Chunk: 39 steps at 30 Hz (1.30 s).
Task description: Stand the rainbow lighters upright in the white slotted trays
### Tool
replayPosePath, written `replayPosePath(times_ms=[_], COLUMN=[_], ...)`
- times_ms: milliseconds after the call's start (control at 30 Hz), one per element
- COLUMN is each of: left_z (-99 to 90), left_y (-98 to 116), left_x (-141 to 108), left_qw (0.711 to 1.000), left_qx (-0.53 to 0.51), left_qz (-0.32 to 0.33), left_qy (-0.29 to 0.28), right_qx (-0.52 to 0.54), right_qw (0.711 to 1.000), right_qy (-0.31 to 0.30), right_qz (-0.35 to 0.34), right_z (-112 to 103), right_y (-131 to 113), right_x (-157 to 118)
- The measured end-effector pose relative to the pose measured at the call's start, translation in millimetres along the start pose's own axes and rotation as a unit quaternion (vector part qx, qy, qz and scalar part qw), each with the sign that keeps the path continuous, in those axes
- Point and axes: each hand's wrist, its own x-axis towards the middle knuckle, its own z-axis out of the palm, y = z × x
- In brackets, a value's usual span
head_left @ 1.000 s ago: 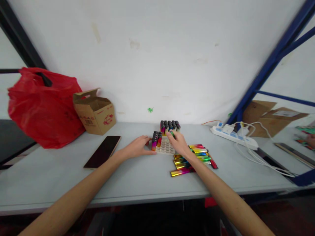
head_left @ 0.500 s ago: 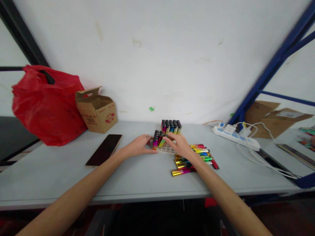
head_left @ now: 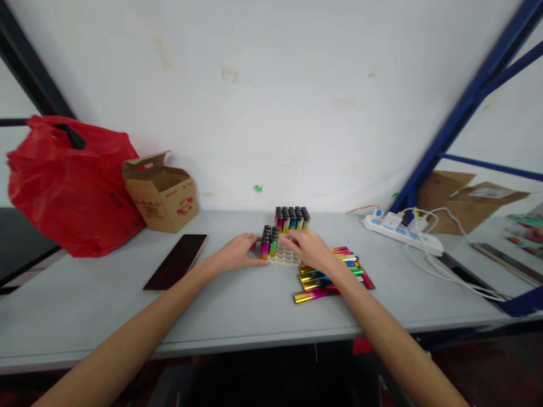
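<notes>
A white tray with rows of holes [head_left: 288,254] sits on the table, with two rows of upright lighters [head_left: 265,246] at its left end. My left hand [head_left: 238,251] grips that end, thumb at the front corner and fingers behind. Over the tray's bare holes, my right hand [head_left: 309,247] hovers with bent fingers and no lighter visible in it. A green and yellow lighter [head_left: 274,246] stands upright just left of its fingertips. Loose lighters [head_left: 314,284] lie in a pile below my right wrist, partly hidden by the forearm.
Behind the tray stands a block of upright lighters [head_left: 292,219]. A phone [head_left: 176,262], an open cardboard box [head_left: 167,200] and a red plastic bag [head_left: 76,175] are at left. To the right are a white power strip [head_left: 401,232] and its cables.
The tilted green and yellow lighter at my right fingertips now stands upright in the tray. My right hand has let go of it and moved slightly right. My left hand stays on the tray.
</notes>
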Motion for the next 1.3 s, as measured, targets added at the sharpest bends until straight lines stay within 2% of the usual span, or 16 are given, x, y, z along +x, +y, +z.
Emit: replayPosePath(times_ms=[133,333,433,567,667,800,867,933,1000,1033,1100,1200,1300], left_z=[-2.2,-3.8,-3.3,-2.4,-2.3,-3.0,-3.3,-3.3,-2.9,-2.7,-2.2,-2.0,-2.2], left_y=[2.4,4.4,3.2,1.2,1.2,2.7,3.4,3.5,3.0,2.6,1.9,2.1,3.2], left_x=[0.1,0.0,0.4,0.6,0.2,0.0,0.2,0.4,0.4,0.4,0.4,0.4,0.5], left_qw=[1.000,1.000,1.000,1.000,1.000,1.000,1.000,1.000,1.000,1.000,1.000,1.000,1.000], left_qx=[0.004,0.000,0.002,0.012,0.011,0.006,0.007,0.009,0.013,0.013,0.013,0.008,0.002], left_qz=[-0.009,-0.010,-0.010,-0.007,-0.007,-0.008,-0.009,-0.011,-0.011,-0.009,-0.006,-0.004,0.001], left_qy=[-0.008,-0.007,-0.015,-0.020,-0.017,-0.013,-0.016,-0.018,-0.019,-0.019,-0.016,-0.008,-0.005], right_qx=[0.023,0.079,0.090,0.111,0.163,0.294,0.380,0.481,0.565,0.589,0.600,0.562,0.512], right_qw=[0.999,0.987,0.978,0.974,0.967,0.937,0.901,0.844,0.784,0.767,0.767,0.798,0.823], right_qy=[0.004,-0.058,-0.084,-0.087,-0.071,0.022,0.084,0.141,0.172,0.173,0.149,0.117,0.104], right_qz=[0.041,0.124,0.171,0.175,0.183,0.190,0.191,0.193,0.191,0.187,0.173,0.183,0.221], right_z=[-33.5,-79.7,-89.9,-88.9,-85.5,-82.2,-80.8,-79.9,-78.7,-77.4,-71.9,-52.6,-23.6], right_y=[35.5,89.1,100.8,105.3,105.5,98.4,89.1,76.2,61.2,53.6,39.2,21.4,8.4], right_x=[-16.1,-79.9,-107.0,-118.0,-114.3,-100.2,-87.3,-70.0,-49.3,-38.5,-17.5,7.4,18.8])
